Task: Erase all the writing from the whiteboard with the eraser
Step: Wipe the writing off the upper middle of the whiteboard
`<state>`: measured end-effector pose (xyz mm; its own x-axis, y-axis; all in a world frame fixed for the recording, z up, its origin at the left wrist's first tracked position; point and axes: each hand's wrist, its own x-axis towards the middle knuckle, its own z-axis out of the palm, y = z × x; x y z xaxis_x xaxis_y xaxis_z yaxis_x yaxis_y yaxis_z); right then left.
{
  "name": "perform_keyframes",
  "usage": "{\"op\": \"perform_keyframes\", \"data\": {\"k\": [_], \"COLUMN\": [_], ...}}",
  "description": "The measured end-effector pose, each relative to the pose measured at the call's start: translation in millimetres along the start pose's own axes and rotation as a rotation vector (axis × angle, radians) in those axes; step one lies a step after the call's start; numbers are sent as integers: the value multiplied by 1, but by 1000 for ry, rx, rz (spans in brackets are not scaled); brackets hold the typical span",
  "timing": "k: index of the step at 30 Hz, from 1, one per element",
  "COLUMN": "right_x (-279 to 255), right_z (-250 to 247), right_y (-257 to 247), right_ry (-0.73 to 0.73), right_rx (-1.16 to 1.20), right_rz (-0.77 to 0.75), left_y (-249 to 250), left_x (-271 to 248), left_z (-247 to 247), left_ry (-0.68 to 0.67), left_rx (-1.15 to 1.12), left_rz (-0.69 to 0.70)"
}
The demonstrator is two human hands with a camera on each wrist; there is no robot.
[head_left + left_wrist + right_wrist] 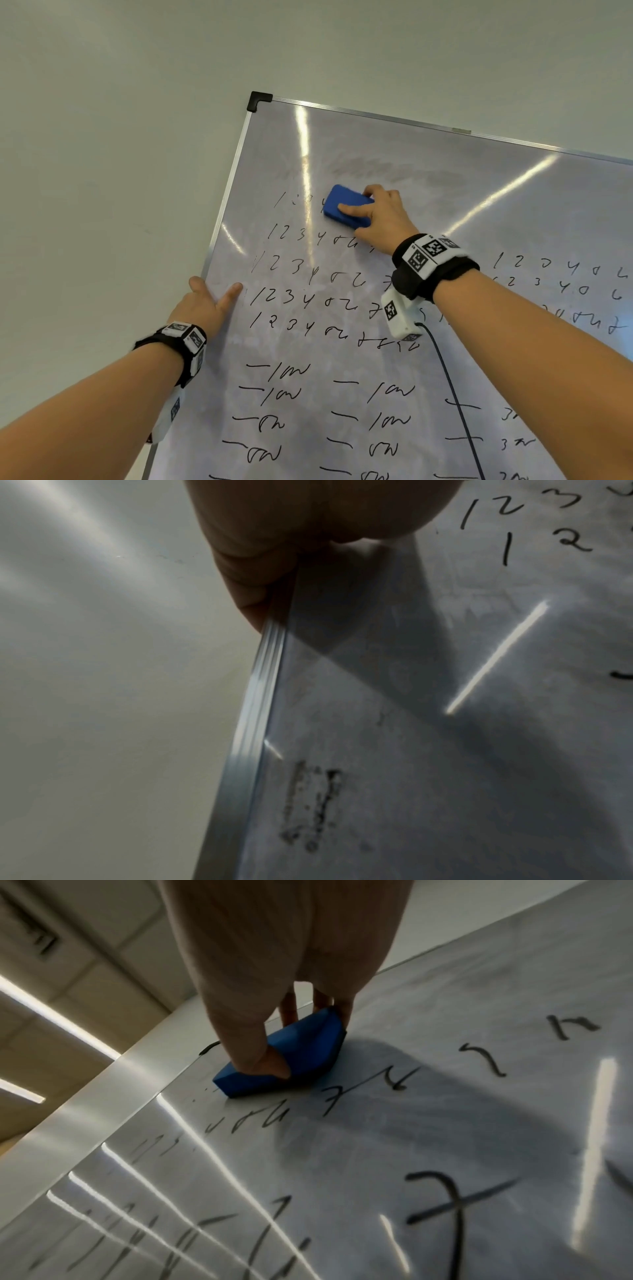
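A wall-mounted whiteboard (462, 212) carries rows of black handwritten numbers (294, 267) and squiggles (274, 421). My right hand (380, 216) grips a blue eraser (346, 205) and presses it flat on the board at the top row, whose leftmost marks look half wiped. In the right wrist view the thumb and fingers pinch the eraser (291, 1056) from both sides. My left hand (209, 301) rests on the board's left metal frame (222, 219), thumb on the board face, fingers behind the edge (260, 669).
A grey smear (376, 171) of wiped ink lies above the eraser. More number rows (561, 277) sit at the right. A black cable (455, 401) hangs from the right wrist camera. Plain wall (102, 171) lies left of the board, with a black corner cap (258, 101).
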<state>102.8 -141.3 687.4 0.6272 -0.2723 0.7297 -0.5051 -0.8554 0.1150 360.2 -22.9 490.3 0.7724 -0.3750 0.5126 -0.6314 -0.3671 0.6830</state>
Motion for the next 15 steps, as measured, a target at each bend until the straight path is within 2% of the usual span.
{"op": "perform_keyframes", "data": {"k": [2, 6, 10, 15], "right_x": [1, 8, 7, 13], "right_z": [-1, -5, 2, 2], "right_y": [-1, -2, -15, -13], "right_ry": [-35, 67, -78, 71], "right_rx": [-19, -26, -87, -56], "right_rz": [-40, 30, -84, -12], "left_y": [0, -1, 0, 0], "left_x": [-1, -1, 0, 0], "left_z": [0, 0, 1, 1], "left_ry": [-1, 4, 5, 0], "left_rx": [-6, -8, -2, 2], "left_rz": [-1, -4, -7, -18]}}
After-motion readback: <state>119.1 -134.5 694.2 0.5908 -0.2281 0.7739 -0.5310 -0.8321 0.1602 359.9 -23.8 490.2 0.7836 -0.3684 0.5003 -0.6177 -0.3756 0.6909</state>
